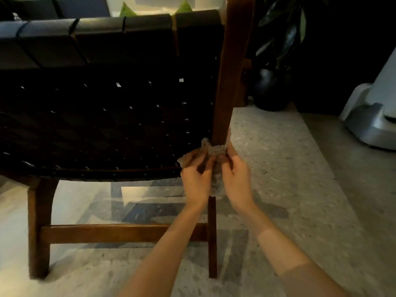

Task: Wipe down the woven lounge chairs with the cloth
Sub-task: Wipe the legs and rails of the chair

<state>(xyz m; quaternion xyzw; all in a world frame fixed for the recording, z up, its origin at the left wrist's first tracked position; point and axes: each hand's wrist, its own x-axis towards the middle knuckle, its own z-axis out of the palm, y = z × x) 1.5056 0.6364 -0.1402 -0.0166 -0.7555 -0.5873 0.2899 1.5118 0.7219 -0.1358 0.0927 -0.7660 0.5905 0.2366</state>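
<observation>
In the middle of the frame, a person is working at the back of a dark woven lounge chair (107, 116) with a brown wooden frame. Both hands are holding a beige, nubby-textured cloth (216, 149) looped around the chair's brown wooden upright post (230, 71), low down where the post is meeting the bottom edge of the weave. The left hand (196, 179) is pinching one end of the cloth with curled fingers, and the right hand (235, 175) is pinching the other end in the same way, so the cloth is hugging the post between them.

Judging from this, the wiping is now on the frame, at the lower part of this right-hand post. Nothing is showing whether the woven back, the low wooden crossbar (120, 233) at the bottom of the frame, or the curved wooden leg (39, 228) at lower left are already clean. The seat side is hidden. Only one chair is in view, so any others are probably waiting.

A black round pot (269, 91) with a dark leafy plant is standing at upper right on the speckled stone floor (300, 179).
</observation>
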